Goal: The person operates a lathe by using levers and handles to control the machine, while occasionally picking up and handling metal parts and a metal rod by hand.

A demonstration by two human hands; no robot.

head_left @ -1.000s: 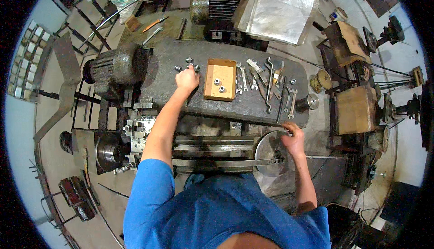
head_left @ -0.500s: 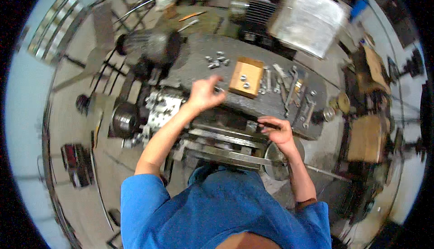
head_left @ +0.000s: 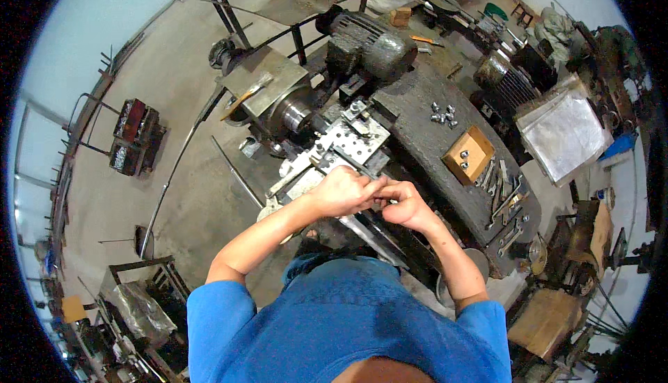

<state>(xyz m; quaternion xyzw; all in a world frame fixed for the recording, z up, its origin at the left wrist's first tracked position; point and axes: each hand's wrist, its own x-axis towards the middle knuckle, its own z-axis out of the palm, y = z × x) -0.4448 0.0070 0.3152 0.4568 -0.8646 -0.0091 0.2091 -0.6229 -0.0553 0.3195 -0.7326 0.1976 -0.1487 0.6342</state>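
Note:
My left hand [head_left: 346,191] and my right hand [head_left: 409,206] meet in front of me, their fingertips pinched together. Whatever they grip between them is hidden by the fingers. Just beyond the left hand lies a pale metal plate [head_left: 355,139] with several drilled holes, part of a lathe-like machine. A shiny round spindle [head_left: 295,116] sticks out of the machine's housing to the left of that plate. To the right, on the dark bench [head_left: 435,153], stands an open cardboard box [head_left: 456,167] with small metal pieces [head_left: 465,155] in it.
More small metal parts [head_left: 443,114] lie beyond the box. Several wrenches [head_left: 511,233] rest at the bench's right end. A ribbed electric motor [head_left: 372,45] sits behind the plate. Sheet-covered equipment [head_left: 565,131] stands far right; a dark red metal box [head_left: 132,136] is on the floor at left.
My view has swung left toward the machine. My left hand has come away from the bench by the cardboard box, and both hands, apart before, now touch at the fingers.

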